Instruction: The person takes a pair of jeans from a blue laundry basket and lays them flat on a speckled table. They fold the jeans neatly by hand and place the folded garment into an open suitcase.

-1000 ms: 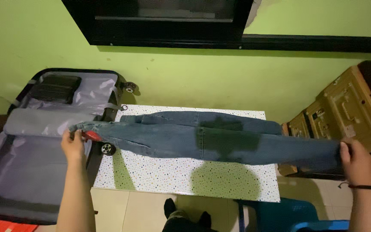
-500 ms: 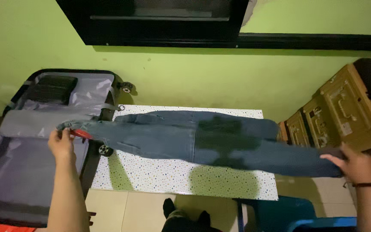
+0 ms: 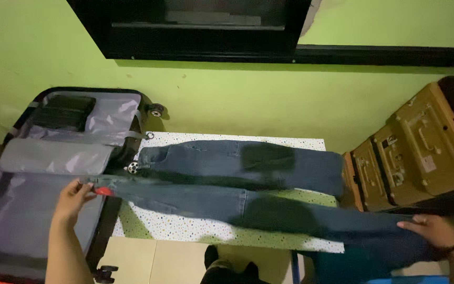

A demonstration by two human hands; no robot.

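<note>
A pair of blue jeans (image 3: pixel 227 181) stretches across a small white speckled table (image 3: pixel 185 226). One leg lies on the tabletop along the far side. The other leg is lifted toward me, pulled taut. My left hand (image 3: pixel 73 199) pinches the waist end, where a red tag shows, over the open suitcase (image 3: pixel 32 210). My right hand (image 3: pixel 431 232) holds the cuff end past the table's right edge, a dark band on its wrist.
The open black suitcase with grey lining lies left of the table, its lid against the green wall (image 3: pixel 237 100). Tan hard cases (image 3: pixel 411 152) stack at the right. A blue plastic stool (image 3: pixel 342 265) sits below the table's right corner. A dark window frame (image 3: pixel 195 31) hangs above.
Both hands have pulled toward me and lowered, drawing one jeans leg away from the other, which now rests on the table. The jeans have opened into two separate legs.
</note>
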